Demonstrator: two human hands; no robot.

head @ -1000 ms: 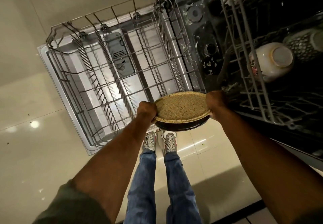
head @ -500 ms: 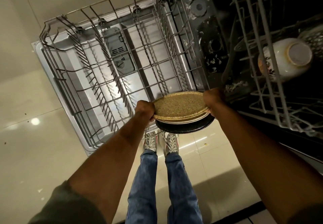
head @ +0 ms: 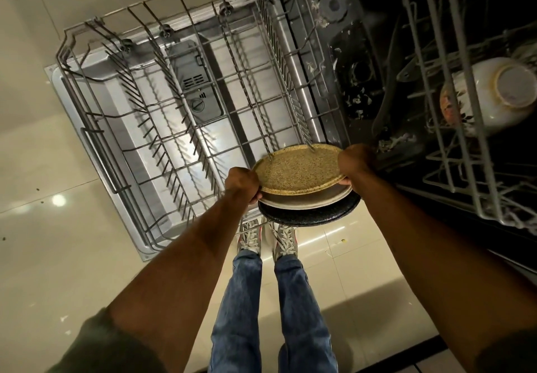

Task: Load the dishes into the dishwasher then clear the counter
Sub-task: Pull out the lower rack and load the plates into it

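Note:
A stack of plates hangs at the near corner of the pulled-out lower dishwasher rack [head: 162, 105]. A speckled tan plate [head: 296, 169] lies on top, a pale plate [head: 308, 202] under it, and a dark speckled plate [head: 308, 215] at the bottom. My left hand [head: 242, 185] grips the stack's left edge. My right hand [head: 356, 163] grips its right edge, fingers curled under. The plates fan apart slightly toward me. The rack holds no dishes that I can see.
The open dishwasher door [head: 96, 146] lies flat under the rack. The upper rack [head: 453, 111] juts out at right with an upturned white bowl [head: 499, 93] in it. The dark tub floor [head: 357, 61] carries food scraps. My legs and shoes [head: 267, 239] stand on the glossy tile.
The stack has shifted a little toward the rack and the plates have slid apart, so the pale and dark plates show more below the tan one.

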